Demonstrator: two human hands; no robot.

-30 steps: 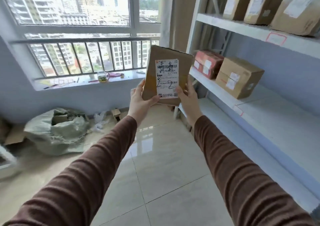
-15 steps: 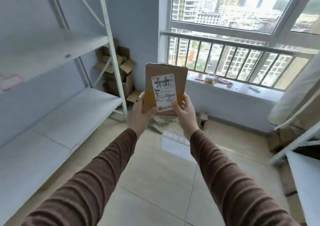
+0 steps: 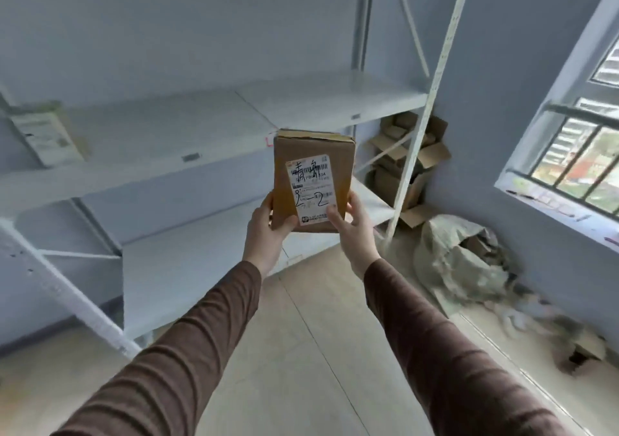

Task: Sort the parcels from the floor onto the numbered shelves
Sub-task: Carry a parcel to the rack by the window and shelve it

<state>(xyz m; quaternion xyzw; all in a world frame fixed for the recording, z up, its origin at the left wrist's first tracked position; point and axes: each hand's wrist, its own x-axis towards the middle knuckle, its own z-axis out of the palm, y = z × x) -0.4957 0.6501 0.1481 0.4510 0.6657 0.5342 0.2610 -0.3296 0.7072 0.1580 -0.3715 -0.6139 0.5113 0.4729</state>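
A small brown cardboard parcel (image 3: pixel 313 181) is held upright in the air in front of the white shelves (image 3: pixel 214 127), its top edge level with the front lip of the middle shelf. It is a flat, oblong box with tape across the top flaps and slightly dented corners. A white shipping label (image 3: pixel 311 190) covers the lower right of its face, printed with barcodes and overwritten in black marker with two large characters and what reads as "2–2". The left hand (image 3: pixel 268 231) grips the parcel's lower left corner, thumb on the face. The right hand (image 3: pixel 351 231) grips the lower right corner, thumb lying over the label's edge. Both arms wear brown sleeves. Right of the parcel, past the shelves' upright, opened cartons (image 3: pixel 408 164) are piled in the corner, and a crumpled grey-green sack (image 3: pixel 459 261) lies on the floor below them.
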